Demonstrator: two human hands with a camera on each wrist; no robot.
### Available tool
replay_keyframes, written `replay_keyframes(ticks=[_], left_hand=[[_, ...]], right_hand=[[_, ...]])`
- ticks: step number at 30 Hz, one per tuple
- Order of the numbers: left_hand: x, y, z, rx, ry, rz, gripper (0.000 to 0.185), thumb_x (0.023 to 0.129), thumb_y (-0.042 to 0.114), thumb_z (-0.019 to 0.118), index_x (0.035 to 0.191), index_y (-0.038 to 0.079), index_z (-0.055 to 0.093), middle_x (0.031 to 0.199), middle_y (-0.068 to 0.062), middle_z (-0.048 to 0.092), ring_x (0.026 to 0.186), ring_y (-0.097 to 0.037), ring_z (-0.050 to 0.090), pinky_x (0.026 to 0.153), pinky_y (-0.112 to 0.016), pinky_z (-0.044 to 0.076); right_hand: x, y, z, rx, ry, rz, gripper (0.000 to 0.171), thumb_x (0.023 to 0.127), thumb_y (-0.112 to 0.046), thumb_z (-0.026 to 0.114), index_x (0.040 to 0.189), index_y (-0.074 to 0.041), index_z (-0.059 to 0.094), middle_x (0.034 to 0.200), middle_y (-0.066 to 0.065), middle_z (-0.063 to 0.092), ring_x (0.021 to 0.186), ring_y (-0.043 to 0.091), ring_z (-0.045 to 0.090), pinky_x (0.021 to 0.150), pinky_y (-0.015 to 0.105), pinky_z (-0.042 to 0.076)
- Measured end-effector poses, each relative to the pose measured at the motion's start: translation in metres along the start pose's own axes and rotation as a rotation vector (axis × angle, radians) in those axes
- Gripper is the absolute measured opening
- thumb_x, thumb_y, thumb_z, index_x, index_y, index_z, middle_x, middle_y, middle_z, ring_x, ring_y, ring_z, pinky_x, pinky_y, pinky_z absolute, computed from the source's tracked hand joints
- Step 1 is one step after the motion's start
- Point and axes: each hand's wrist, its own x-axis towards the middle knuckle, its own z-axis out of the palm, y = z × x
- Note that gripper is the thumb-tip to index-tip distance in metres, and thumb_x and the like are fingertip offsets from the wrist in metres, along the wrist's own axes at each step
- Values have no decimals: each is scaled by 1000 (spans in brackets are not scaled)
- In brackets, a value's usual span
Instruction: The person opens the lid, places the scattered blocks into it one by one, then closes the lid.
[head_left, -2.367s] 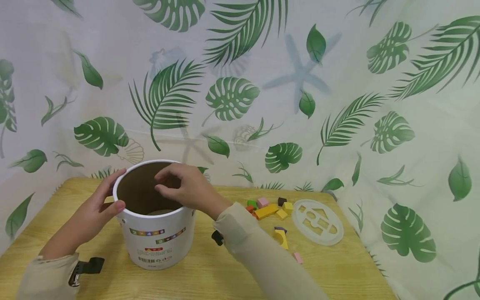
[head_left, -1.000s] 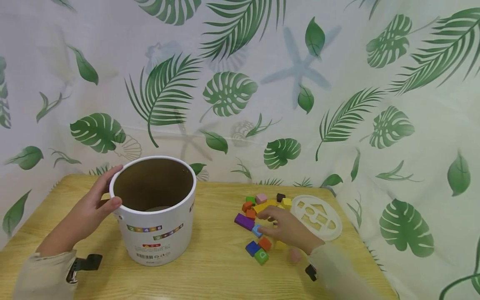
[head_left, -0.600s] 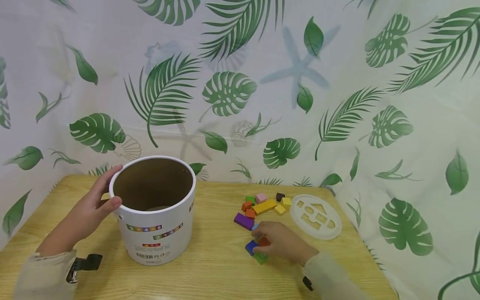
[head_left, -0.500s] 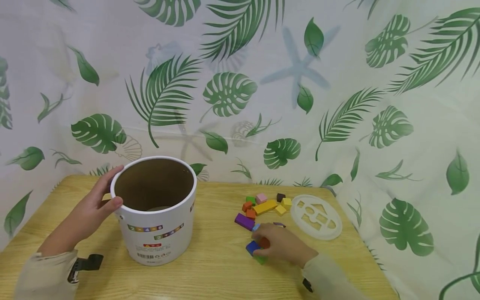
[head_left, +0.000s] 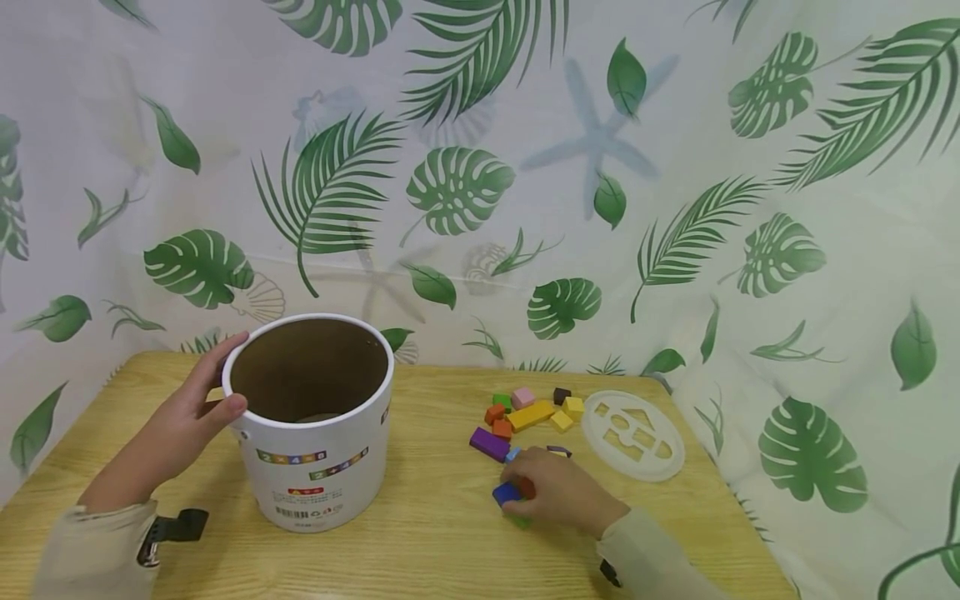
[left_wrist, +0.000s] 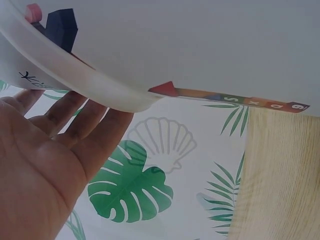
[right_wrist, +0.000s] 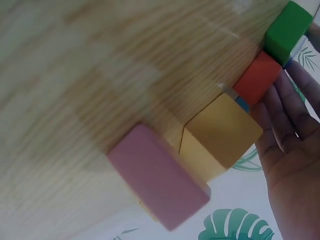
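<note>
A white bucket [head_left: 311, 467] with printed sums stands at left, its mouth upward. My left hand [head_left: 168, 433] rests at its left side, thumb on the near rim; in the left wrist view, fairly straight fingers [left_wrist: 100, 142] touch the outside below the rim. To the right, my right hand [head_left: 558, 490] is low over the toy blocks, pinching a blue block [head_left: 506, 495] between thumb and fingers. A red block [right_wrist: 257, 77] lies against its fingers, and a green block [right_wrist: 288, 30] is close by. In the head view the hand partly covers these blocks.
Behind the right hand lie a purple block [head_left: 489, 444], a long yellow block [head_left: 530, 415] and several small blocks. A translucent lid [head_left: 670, 467] with cut-out shapes lies at right. The wooden table [head_left: 420, 533] meets a leaf-patterned cloth [head_left: 465, 275] behind.
My right hand has left the bucket's mouth, moved right to the blocks and closed its fingers near the blue and red ones. The left hand stays on the bucket.
</note>
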Motion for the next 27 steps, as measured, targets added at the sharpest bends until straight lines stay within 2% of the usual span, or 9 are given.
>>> replay_keyframes(ticks=[4,11,21,27], left_hand=[[0,1,0,-3,1,-1,77,108,27,55,167,29,7,161,-25,27,136,-50,35,99,-81,35],[0,3,0,0,5,4,76,108,28,55,167,28,7,160,-25,29,135,-49,36,99,-81,36],[0,5,0,0,8,-1,76,108,26,55,167,26,8,160,-26,28,135,-49,36,99,-80,37],[-1,2,0,4,10,0,77,107,26,56,167,25,8,160,-26,28,136,-51,36,99,-81,36]], right_hand=[[0,1,0,17,15,10,28,92,-41,78,113,-23,75,108,-13,66,100,5,58,91,35,54],[1,5,-2,92,49,17,31,93,-39,78,114,-17,74,105,-12,66,95,5,61,89,34,55],[-1,8,-12,164,131,94,31,92,-40,78,115,-19,74,108,-10,67,103,18,65,95,44,54],[-2,9,-17,170,161,133,34,93,-39,77,120,-19,73,119,-7,68,112,20,65,99,46,53]])
